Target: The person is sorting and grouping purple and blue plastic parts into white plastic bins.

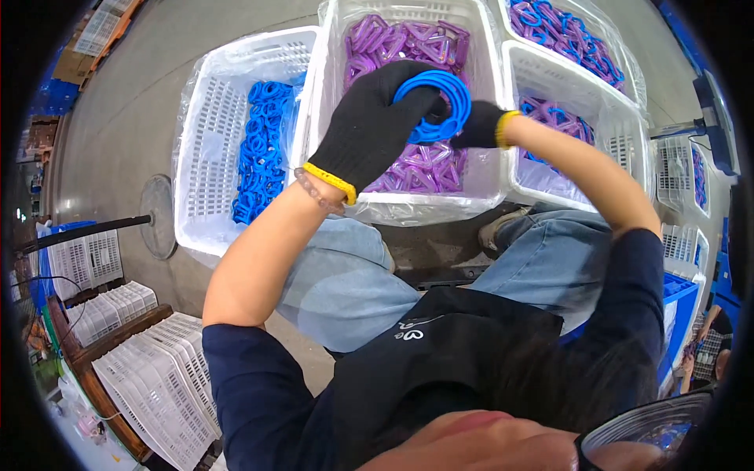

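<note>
My left hand (367, 118), in a black glove with a yellow cuff, is closed on a small stack of blue plastic rings (461, 94). It holds them over a white crate (488, 169) lined with clear film. Purple see-through loop-shaped pieces (412, 38), some triangular, fill much of that crate. My right hand (481, 129), gloved the same way, comes in from the right, close behind the rings. Its fingers are hidden by the rings and the left hand. To the left, another white crate (196, 149) holds many loose blue rings (263, 133).
On the right stand a white crate (577, 82) and a farther one, both with mixed purple and blue pieces (561, 35). Stacked white crates (161, 377) lie at lower left, near a black pole (94, 233) on a round base. A screen on an arm (713, 122) stands far right.
</note>
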Demonstrator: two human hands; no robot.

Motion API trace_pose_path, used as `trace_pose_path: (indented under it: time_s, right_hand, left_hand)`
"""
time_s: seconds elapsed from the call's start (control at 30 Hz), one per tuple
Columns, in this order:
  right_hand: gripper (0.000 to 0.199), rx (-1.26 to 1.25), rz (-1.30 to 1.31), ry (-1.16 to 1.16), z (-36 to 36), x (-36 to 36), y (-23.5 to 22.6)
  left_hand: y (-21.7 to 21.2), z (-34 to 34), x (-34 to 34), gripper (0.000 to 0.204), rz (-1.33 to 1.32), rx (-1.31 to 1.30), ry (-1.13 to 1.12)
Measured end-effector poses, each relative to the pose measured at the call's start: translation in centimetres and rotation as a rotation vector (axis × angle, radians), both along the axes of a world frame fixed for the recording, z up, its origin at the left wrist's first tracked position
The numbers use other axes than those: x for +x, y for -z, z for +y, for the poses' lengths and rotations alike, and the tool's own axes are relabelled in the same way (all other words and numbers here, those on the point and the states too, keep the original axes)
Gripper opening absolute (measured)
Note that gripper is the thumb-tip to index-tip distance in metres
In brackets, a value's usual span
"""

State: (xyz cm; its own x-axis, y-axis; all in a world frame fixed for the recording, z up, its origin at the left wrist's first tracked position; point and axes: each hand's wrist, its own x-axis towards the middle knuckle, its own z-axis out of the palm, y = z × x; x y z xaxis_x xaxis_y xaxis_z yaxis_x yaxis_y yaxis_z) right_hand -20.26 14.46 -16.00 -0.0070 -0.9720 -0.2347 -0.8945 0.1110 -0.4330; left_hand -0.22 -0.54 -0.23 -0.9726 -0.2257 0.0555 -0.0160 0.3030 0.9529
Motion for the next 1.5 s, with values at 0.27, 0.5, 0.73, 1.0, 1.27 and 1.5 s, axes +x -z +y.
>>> trace_pose_path:
  time_s: [0.27,0.5,0.73,1.0,1.27,1.5]
  right_hand:
    - [0.036,0.517,0.429,-0.013,-7.5,7.3,20.7]
    - [0.048,0.633,0.327,-0.045,-4.4,4.9,16.7]
    - [0.084,0.58,0.195,-0.143,0.1,3.4,17.5]
    - [0.077,0.635,0.257,-0.005,-2.3,6.3,18.4]
    - [0.088,0.656,0.362,-0.093,-2.8,5.2,12.2]
    - [0.053,0.189,-0.252,0.229,-0.4,3.1,-2.0]
  left_hand:
    - [-0.8,-0.6,0.7,0.028,0.019,0.237,0.019]
    - [-1.9,0.3,0.1,0.029,0.049,0.364,0.018]
    - [-2.3,2.7,-1.4,0.024,0.101,0.456,0.038]
    - [-2.2,2.1,-0.1,0.02,0.059,0.547,0.122]
    - [-0.9,-0.2,0.3,0.031,0.472,-0.459,0.141]
    - [-1.0,0.7,0.3,0.027,0.353,-0.279,0.075]
